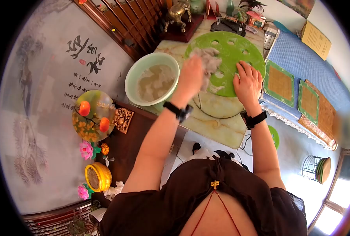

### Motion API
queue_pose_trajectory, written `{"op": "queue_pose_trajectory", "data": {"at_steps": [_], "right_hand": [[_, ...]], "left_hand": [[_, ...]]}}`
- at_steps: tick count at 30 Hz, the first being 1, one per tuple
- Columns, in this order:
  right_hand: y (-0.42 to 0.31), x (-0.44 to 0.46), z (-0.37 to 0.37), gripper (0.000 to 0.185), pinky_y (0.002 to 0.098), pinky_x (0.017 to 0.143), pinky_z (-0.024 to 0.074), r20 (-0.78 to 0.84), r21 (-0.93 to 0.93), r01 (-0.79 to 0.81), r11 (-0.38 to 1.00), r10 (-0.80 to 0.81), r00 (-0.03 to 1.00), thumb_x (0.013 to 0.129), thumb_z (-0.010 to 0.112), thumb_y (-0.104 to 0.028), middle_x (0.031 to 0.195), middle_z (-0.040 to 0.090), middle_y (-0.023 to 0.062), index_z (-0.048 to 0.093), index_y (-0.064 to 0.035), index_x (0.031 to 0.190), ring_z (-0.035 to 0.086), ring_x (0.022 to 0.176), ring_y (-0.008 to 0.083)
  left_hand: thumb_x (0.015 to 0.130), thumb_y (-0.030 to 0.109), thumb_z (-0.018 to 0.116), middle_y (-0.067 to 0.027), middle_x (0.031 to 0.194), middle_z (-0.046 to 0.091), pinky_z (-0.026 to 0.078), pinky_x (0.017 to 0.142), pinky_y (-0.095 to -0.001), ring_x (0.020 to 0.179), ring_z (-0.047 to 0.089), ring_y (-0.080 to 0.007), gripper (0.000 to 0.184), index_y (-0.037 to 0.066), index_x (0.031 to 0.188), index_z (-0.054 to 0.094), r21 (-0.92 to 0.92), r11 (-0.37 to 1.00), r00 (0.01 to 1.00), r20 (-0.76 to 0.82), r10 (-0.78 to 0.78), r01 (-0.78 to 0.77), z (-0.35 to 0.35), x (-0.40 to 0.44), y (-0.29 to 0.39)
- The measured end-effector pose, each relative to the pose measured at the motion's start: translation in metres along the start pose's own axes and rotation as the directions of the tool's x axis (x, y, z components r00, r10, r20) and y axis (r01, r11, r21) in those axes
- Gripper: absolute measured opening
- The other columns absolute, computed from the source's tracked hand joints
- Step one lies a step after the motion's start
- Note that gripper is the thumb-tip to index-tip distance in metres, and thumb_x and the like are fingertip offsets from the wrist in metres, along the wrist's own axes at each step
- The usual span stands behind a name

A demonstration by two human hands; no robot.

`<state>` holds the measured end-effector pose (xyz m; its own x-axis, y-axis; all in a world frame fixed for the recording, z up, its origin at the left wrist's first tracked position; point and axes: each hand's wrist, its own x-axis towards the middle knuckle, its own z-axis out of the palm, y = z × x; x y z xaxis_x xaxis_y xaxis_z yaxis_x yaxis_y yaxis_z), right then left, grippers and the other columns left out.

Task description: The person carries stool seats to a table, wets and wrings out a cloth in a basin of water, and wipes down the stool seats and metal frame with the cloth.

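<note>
My left hand (190,76), smeared by motion, presses a wet grey cloth (208,65) onto a round green stool seat (230,43) with several holes in it. Suds streak the seat's surface. Fingers spread, my right hand (247,80) rests flat on the seat's right lower side. A thin metal ring (218,117), partly hidden, shows below the seat on the marble-patterned table (226,129). Left of my left hand stands a pale green basin (130,76) of cloudy water.
A brass animal figure (177,15) and ornaments stand at the table's far end. To the right is a bench with blue padding (293,49) and woven mats (279,82). A dark cabinet (143,129) holds a yellow pot (98,177). Another stool (318,169) stands on the floor.
</note>
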<state>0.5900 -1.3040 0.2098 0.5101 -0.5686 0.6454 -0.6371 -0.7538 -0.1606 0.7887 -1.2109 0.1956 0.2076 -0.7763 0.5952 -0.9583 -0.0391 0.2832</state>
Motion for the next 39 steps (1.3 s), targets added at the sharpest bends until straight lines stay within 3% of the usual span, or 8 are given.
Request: {"op": "queue_pose_trajectory", "data": {"at_steps": [8, 15, 21, 23, 27, 30, 37, 39], "right_hand": [[0.000, -0.002, 0.003, 0.035, 0.0444, 0.104, 0.0325, -0.017, 0.019, -0.009, 1.000, 0.009, 1.000, 0.082, 0.057, -0.019, 0.124, 0.057, 0.0036, 0.062, -0.0087, 0.115, 0.050, 0.116, 0.0233], [0.006, 0.003, 0.011, 0.036, 0.0413, 0.101, 0.0359, 0.013, 0.067, -0.056, 0.996, 0.055, 0.998, 0.080, 0.057, -0.016, 0.125, 0.057, 0.0017, 0.063, -0.0087, 0.115, 0.051, 0.114, 0.0254], [0.020, 0.018, 0.016, 0.031, 0.0391, 0.098, 0.0391, 0.160, 0.304, -0.222, 0.927, 0.180, 0.971, 0.082, 0.054, -0.010, 0.125, 0.058, 0.0046, 0.066, -0.0062, 0.111, 0.053, 0.115, 0.0265], [0.024, 0.019, 0.018, 0.030, 0.0396, 0.097, 0.0406, 0.225, 0.691, -0.336, 0.640, 0.252, 0.941, 0.082, 0.054, -0.007, 0.126, 0.059, 0.0078, 0.067, -0.0052, 0.109, 0.055, 0.114, 0.0259], [0.022, 0.023, 0.008, 0.030, 0.0394, 0.098, 0.0425, 0.344, 0.884, -0.422, 0.200, 0.334, 0.878, 0.086, 0.052, -0.004, 0.127, 0.057, 0.0133, 0.062, 0.0036, 0.114, 0.054, 0.117, 0.0268], [0.037, 0.024, 0.012, 0.035, 0.0452, 0.105, 0.0383, 0.459, 0.804, -0.240, -0.544, 0.310, 0.833, 0.092, 0.046, -0.004, 0.128, 0.053, 0.0223, 0.050, 0.0119, 0.123, 0.048, 0.123, 0.0324], [0.038, 0.023, 0.016, 0.042, 0.0468, 0.110, 0.0296, 0.437, 0.699, -0.136, -0.702, 0.268, 0.858, 0.094, 0.048, -0.013, 0.137, 0.046, 0.0178, 0.045, 0.0063, 0.131, 0.036, 0.132, 0.0298], [0.034, 0.023, 0.016, 0.043, 0.0464, 0.111, 0.0271, 0.465, 0.672, -0.122, -0.731, 0.287, 0.838, 0.095, 0.049, -0.017, 0.139, 0.044, 0.0156, 0.045, 0.0043, 0.132, 0.034, 0.134, 0.0284]], "left_hand": [[0.085, 0.012, 0.058, -0.0220, 0.112, 0.056, 0.040, 0.092, -0.0466, 0.106, 0.049, -0.0422, 0.027, -0.002, 0.107, 0.052, -0.001, 0.989, 0.971, 0.192, -0.143, 0.146, 0.005, 0.050, -0.039], [0.078, 0.006, 0.064, -0.0220, 0.113, 0.055, 0.040, 0.094, -0.0468, 0.109, 0.049, -0.0404, 0.036, -0.003, 0.110, 0.051, -0.006, 0.999, 0.998, -0.052, -0.032, 0.032, -0.003, -0.018, 0.059], [0.082, 0.009, 0.061, -0.0238, 0.126, 0.049, 0.038, 0.100, -0.0449, 0.117, 0.045, -0.0398, 0.045, -0.005, 0.123, 0.047, -0.033, 0.998, 0.998, 0.036, -0.051, 0.052, -0.004, -0.024, 0.076], [0.083, 0.009, 0.059, -0.0246, 0.126, 0.049, 0.038, 0.099, -0.0452, 0.117, 0.044, -0.0407, 0.045, -0.005, 0.124, 0.046, -0.035, 0.993, 0.992, 0.060, -0.114, 0.117, -0.002, -0.012, 0.051], [0.083, 0.011, 0.059, -0.0225, 0.124, 0.052, 0.040, 0.096, -0.0461, 0.114, 0.048, -0.0403, 0.037, -0.004, 0.116, 0.051, 0.060, 0.997, 0.998, 0.009, -0.056, 0.055, 0.013, 0.016, -0.009], [0.086, 0.012, 0.058, -0.0229, 0.122, 0.053, 0.039, 0.098, -0.0446, 0.113, 0.048, -0.0404, 0.034, -0.005, 0.115, 0.051, -0.014, 0.980, 0.976, 0.100, -0.194, 0.197, 0.014, 0.032, -0.022], [0.085, 0.009, 0.057, -0.0242, 0.108, 0.055, 0.041, 0.090, -0.0471, 0.106, 0.049, -0.0427, 0.024, -0.003, 0.105, 0.052, -0.007, 0.986, 0.983, 0.078, -0.164, 0.165, 0.000, -0.005, 0.042], [0.085, 0.007, 0.056, -0.0234, 0.114, 0.054, 0.041, 0.093, -0.0462, 0.108, 0.049, -0.0408, 0.030, -0.002, 0.113, 0.051, -0.036, 0.998, 0.986, -0.158, -0.050, 0.045, 0.005, -0.021, 0.070]]}}
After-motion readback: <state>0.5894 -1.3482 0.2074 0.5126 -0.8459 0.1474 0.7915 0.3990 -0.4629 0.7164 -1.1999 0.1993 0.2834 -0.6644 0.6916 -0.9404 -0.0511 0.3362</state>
